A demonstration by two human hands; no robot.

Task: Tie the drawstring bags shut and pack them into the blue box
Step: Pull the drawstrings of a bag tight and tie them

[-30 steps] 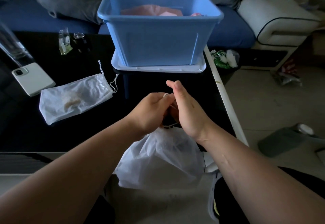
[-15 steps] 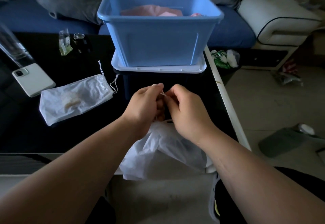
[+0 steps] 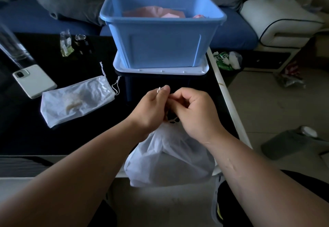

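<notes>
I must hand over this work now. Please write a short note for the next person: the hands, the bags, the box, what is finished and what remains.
Left hand and right hand both pinch the drawstring above the white bag, mid-knot.
That bag hangs at the near edge of the black table.
The second bag lies flat on the table, left of the blue box, cords loose.
Done: pink things lie in the box.
Left: finish this knot, tie the second bag, pack both.

white phone (image 3: 34,80), glass (image 3: 13,47) — blk table (image 3: 26,134)
</notes>
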